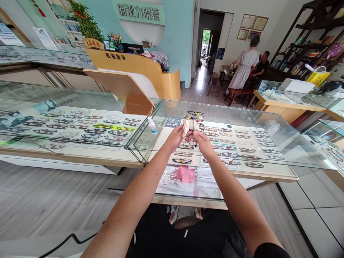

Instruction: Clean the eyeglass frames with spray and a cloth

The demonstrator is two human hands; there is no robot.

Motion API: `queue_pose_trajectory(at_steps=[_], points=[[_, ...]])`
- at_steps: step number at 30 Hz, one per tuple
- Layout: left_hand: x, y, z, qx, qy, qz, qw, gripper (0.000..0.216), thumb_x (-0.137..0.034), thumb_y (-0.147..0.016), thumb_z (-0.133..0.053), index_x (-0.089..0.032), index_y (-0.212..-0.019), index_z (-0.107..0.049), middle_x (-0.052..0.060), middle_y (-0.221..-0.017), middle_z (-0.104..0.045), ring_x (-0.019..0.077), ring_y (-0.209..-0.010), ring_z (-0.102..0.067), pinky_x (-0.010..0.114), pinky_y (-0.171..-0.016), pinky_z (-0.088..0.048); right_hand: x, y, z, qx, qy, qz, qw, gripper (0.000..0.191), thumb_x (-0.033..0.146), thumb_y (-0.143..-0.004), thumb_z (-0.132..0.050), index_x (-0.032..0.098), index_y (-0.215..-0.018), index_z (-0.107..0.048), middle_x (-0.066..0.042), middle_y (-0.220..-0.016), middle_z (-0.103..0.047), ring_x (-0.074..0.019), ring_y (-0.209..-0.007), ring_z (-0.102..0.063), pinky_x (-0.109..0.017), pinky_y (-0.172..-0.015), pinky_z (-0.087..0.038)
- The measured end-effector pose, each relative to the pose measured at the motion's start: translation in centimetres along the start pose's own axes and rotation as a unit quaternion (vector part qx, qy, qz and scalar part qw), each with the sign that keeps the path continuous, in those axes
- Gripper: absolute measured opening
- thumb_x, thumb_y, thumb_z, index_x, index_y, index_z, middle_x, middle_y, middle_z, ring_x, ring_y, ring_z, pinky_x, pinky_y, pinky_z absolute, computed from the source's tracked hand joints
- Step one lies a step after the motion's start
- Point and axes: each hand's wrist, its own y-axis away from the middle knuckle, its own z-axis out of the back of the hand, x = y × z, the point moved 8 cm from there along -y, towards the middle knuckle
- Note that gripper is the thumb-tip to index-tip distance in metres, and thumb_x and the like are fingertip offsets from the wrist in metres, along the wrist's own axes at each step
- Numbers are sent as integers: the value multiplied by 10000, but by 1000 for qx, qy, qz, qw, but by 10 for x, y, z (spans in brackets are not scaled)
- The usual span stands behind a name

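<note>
Both my hands are raised over the glass display counter (268, 118). My left hand (176, 137) pinches a beige cleaning cloth (189, 125) wrapped around part of a pair of black-framed glasses (193, 140). My right hand (202, 141) grips the same glasses from the right, fingers closed on the frame. The cloth hides most of the lenses. A small white spray bottle with a blue base (152, 125) stands on the glass just left of my left hand.
Rows of eyeglass frames (242, 150) lie inside the counter, with pink papers (186, 174) on its lower shelf. Another glass case (67, 118) runs to the left. A yellow cashier desk (139, 66) stands behind. Two people (245, 70) are at a table far back right.
</note>
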Motion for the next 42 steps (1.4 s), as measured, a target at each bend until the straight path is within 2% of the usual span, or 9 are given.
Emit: queue_pose_trajectory(at_steps=[7, 12, 15, 18, 22, 30, 35, 39, 42], points=[[5, -1, 1, 3, -8, 18, 1000, 124, -314, -1018, -745, -208, -1040, -803, 27, -741, -703, 172, -634, -579, 297, -635, -463, 7, 0, -5, 12, 15, 26, 999, 539, 776, -968, -636, 262, -983, -801, -39, -885, -768, -269, -1025, -720, -412, -1025, -543], [6, 1, -2, 10, 7, 26, 1000, 267, -456, -1011, -784, -194, -966, -757, 15, -671, -637, 150, -605, -561, 272, -589, -459, 5, -1, -3, 11, 54, 34, 998, 520, 747, -995, -599, 256, -925, -756, -26, -867, -724, -239, -943, -665, -383, -992, -508], [5, 4, -5, 15, -7, 19, 1000, 378, -547, -945, -852, -185, -919, -747, -10, -614, -571, 119, -553, -506, 246, -520, -403, 1, -1, -3, 13, 86, 36, 996, 520, 737, -995, -590, 247, -858, -693, -14, -846, -668, -212, -872, -588, -353, -915, -481], [2, 7, -13, 28, -25, 2, 999, 502, -616, -838, -929, -160, -977, -774, 12, -684, -654, 110, -572, -523, 236, -508, -397, -3, -1, -4, 12, 102, 33, 994, 524, 732, -1002, -575, 243, -823, -634, -7, -836, -623, -201, -857, -541, -334, -861, -458], [-2, 10, -18, 31, -39, -9, 999, 549, -590, -779, -979, -151, -1039, -776, 64, -888, -779, 105, -631, -592, 222, -525, -419, -5, -1, -5, 16, 96, 31, 995, 503, 709, -1010, -578, 244, -825, -630, -13, -833, -618, -212, -881, -555, -340, -870, -462], [-14, 13, -20, 92, -45, -3, 995, 495, -403, -727, -1030, -153, -1049, -748, 14, -798, -741, 117, -586, -610, 251, -525, -465, -4, -2, -3, 17, 78, 27, 996, 483, 682, -1002, -610, 236, -844, -709, -19, -857, -694, -212, -882, -591, -345, -892, -466], [-13, 11, -18, 74, -63, -32, 995, 543, -542, -756, -992, -144, -1029, -744, 50, -837, -767, 122, -534, -603, 253, -445, -420, -4, 0, -6, 29, 106, 24, 994, 535, 702, -1008, -605, 229, -811, -757, -37, -847, -750, -232, -904, -655, -376, -966, -490], [-9, 8, -16, 60, -55, -27, 996, 514, -650, -849, -896, -163, -903, -742, -26, -562, -572, 104, -431, -464, 239, -404, -348, -3, 2, -10, 36, 122, 21, 992, 561, 739, -993, -622, 228, -857, -809, -53, -873, -788, -263, -980, -706, -408, -1030, -508], [-12, 9, -17, 98, -56, -3, 994, 540, -695, -910, -817, -179, -790, -710, -46, -457, -434, 119, -416, -431, 251, -422, -366, 1, 5, -14, 54, 100, 16, 993, 542, 738, -975, -658, 231, -931, -844, -54, -883, -802, -262, -981, -720, -419, -1052, -517]])
